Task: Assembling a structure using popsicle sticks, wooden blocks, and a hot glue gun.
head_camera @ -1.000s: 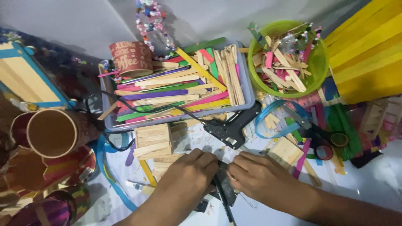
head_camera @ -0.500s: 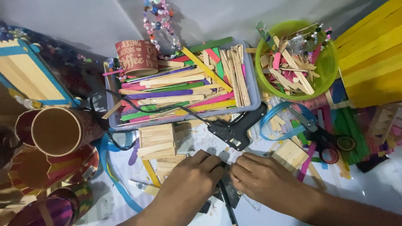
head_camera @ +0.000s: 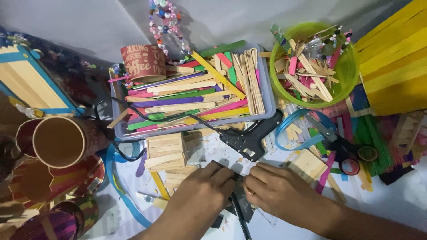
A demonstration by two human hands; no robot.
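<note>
My left hand (head_camera: 202, 195) and my right hand (head_camera: 280, 193) meet at the bottom middle, fingertips pinched together on a small dark flat piece (head_camera: 238, 202) lying on the white work surface. A thin black stick (head_camera: 240, 222) runs down from between the hands. Just above them lies a black glue gun (head_camera: 253, 135), its cord trailing left across a grey tray (head_camera: 267, 95) filled with coloured craft sticks. A stack of plain wooden sticks (head_camera: 164, 151) sits left of the glue gun.
A green bowl (head_camera: 349, 73) of stick scraps stands at the back right, beside yellow boards (head_camera: 396, 58). Cardboard tubes (head_camera: 60, 142) and decorated cups crowd the left. Scissors (head_camera: 342, 149), blue ribbon (head_camera: 296, 129) and loose coloured sticks litter the right. A patterned paper cup (head_camera: 144, 62) stands by the tray.
Both hands have drawn closer together on the dark piece. The view has shifted slightly, with the clutter sitting a little lower in the frame.
</note>
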